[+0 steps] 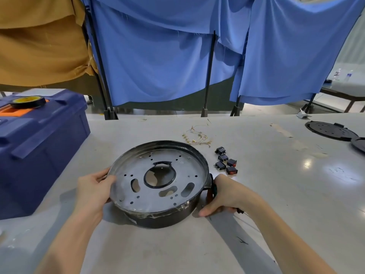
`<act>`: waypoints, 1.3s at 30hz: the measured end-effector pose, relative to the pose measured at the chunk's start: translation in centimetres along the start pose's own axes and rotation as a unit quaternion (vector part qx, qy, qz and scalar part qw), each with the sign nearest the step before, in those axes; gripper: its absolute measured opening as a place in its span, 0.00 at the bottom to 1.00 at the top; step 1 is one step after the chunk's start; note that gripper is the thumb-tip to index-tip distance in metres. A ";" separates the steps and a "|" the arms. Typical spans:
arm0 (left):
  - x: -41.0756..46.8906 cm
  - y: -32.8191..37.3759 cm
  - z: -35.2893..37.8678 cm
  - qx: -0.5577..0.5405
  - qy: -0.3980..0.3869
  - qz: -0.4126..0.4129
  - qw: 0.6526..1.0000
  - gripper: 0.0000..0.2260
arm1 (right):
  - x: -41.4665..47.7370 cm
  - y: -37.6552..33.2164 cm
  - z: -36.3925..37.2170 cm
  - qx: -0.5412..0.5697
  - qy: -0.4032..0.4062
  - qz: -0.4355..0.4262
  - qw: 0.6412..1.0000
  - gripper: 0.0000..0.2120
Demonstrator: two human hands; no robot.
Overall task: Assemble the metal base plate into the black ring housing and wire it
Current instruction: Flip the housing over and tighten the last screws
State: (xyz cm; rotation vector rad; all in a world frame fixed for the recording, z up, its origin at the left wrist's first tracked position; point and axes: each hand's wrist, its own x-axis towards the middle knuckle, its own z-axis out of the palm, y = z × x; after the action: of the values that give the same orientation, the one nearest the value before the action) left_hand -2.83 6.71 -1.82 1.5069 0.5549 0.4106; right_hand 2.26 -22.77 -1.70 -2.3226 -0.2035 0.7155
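You've got the black ring housing [158, 219] in front of you on the grey table [266, 184], tipped so its open face looks up at you. The metal base plate [138, 171] sits inside it, with holes, slots and a big round opening in the middle. Your left hand [92, 186] grips the left rim: thumb [109, 179] lies over the edge onto the plate, and the other fingers wrap behind the wall. Your right hand [229, 194] is at the right side, by the housing's side lug, fingers curled round a green object [214, 191]; I can't tell what it is. That thumb points in at the lower wall.

Beyond the housing lies a tangle of thin wires [197, 137], and just right of the rim is a cluster of black rocker switches [226, 164], some with red faces. A blue toolbox [39, 155] stands at the left with a tape roll [27, 101] on its lid. Far right, a black perforated disc [328, 131] lies flat on the table.
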 end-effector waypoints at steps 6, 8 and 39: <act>0.2 -0.1 -0.5 -0.002 0.011 0.001 1.000 0.15 | -0.1 -0.6 0.5 -0.026 0.021 -0.001 0.999 0.10; 0.0 -0.2 -0.4 -0.001 0.004 0.004 1.000 0.16 | -0.2 -0.5 0.3 -0.068 0.036 0.012 0.997 0.10; 3.8 1.4 4.5 0.187 -0.239 0.040 0.952 0.10 | 3.2 -7.5 -6.1 -0.034 0.261 -0.195 0.945 0.06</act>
State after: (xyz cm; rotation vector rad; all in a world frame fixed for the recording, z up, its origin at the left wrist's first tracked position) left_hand 2.92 5.30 -0.85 1.9205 0.1896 -0.0123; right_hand 8.62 -19.53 5.58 -2.3437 -0.4309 -0.1088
